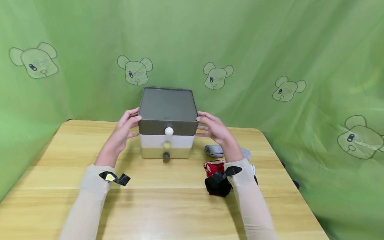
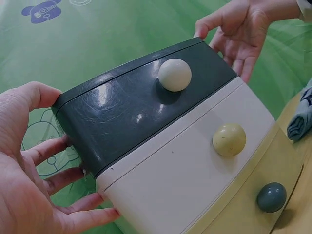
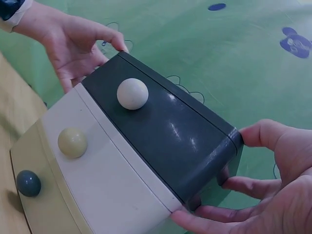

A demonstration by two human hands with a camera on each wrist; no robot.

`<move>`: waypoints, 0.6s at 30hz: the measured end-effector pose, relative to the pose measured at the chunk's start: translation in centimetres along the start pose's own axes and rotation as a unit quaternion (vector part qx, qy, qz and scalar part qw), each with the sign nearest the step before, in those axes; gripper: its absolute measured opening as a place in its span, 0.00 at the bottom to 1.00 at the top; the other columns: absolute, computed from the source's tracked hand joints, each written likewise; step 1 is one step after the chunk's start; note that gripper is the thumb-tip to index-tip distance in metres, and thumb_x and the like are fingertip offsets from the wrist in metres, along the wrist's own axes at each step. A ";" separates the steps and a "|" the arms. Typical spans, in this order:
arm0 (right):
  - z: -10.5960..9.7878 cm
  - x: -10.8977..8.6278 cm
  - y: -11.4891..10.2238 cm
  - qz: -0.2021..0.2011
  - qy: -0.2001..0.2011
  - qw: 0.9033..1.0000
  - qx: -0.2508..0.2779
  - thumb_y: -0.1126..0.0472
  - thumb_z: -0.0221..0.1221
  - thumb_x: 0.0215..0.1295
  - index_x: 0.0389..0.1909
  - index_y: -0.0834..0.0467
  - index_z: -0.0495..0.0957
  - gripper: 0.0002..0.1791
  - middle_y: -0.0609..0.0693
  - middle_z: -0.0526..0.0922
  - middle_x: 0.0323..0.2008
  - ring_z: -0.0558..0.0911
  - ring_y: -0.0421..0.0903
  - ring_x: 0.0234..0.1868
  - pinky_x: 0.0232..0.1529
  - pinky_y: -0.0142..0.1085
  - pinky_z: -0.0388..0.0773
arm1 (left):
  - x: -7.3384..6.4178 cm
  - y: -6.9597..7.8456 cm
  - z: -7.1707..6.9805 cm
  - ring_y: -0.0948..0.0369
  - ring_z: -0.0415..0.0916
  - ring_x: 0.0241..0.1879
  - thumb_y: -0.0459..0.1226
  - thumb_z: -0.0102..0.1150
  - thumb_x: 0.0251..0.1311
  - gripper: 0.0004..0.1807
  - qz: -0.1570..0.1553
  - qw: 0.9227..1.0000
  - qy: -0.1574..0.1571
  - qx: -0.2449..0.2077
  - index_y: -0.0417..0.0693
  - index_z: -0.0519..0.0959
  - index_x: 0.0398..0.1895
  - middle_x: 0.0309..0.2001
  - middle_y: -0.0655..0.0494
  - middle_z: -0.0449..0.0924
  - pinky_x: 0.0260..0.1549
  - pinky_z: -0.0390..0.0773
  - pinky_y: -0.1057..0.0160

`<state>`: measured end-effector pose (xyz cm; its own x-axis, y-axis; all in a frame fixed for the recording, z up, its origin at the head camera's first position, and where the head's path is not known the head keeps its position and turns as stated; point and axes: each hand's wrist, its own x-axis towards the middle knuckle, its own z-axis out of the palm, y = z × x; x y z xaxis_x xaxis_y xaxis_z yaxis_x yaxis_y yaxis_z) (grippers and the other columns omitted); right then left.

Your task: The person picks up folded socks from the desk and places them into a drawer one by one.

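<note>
A three-tier drawer organizer (image 1: pixel 168 103) stands upright on the table, dark grey on top, white in the middle and beige below. Each drawer front has a round knob; the top one is a white knob (image 2: pixel 174 75). My left hand (image 1: pixel 123 128) grips its left side, thumb at the top front corner and fingers spread along the side wall. On the opposite side my right hand (image 1: pixel 215 128) grips it the same way, its fingertips (image 3: pixel 185 220) reaching the white tier. All the drawers look closed, so their insides are hidden.
Right of the organizer, partly under my right forearm, lie a rolled grey cloth (image 1: pixel 214 151), a red patterned cloth (image 1: pixel 213 167) and a black cloth (image 1: pixel 218 187). Behind the wooden table (image 1: pixel 168 206) hangs a green curtain (image 1: pixel 180 40) with bear-head prints.
</note>
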<state>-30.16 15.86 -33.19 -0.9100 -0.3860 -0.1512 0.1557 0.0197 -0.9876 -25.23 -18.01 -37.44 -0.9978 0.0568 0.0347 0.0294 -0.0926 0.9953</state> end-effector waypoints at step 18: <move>3.6 -4.2 0.1 -0.107 -0.041 0.989 -0.097 0.60 0.54 0.77 0.59 0.71 0.77 0.20 0.52 0.88 0.41 0.88 0.45 0.41 0.49 0.46 0.87 | 1.9 2.4 -1.7 0.41 0.53 0.76 0.45 0.49 0.75 0.38 -0.085 0.994 -0.072 0.001 0.57 0.47 0.83 0.77 0.46 0.56 0.72 0.63 0.38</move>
<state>-24.93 14.16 -32.48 -0.8784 -0.4743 0.0590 -0.1215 0.1022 -0.9873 -27.14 -19.83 -35.10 -0.9693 0.2140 -0.1214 -0.1386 -0.0670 0.9881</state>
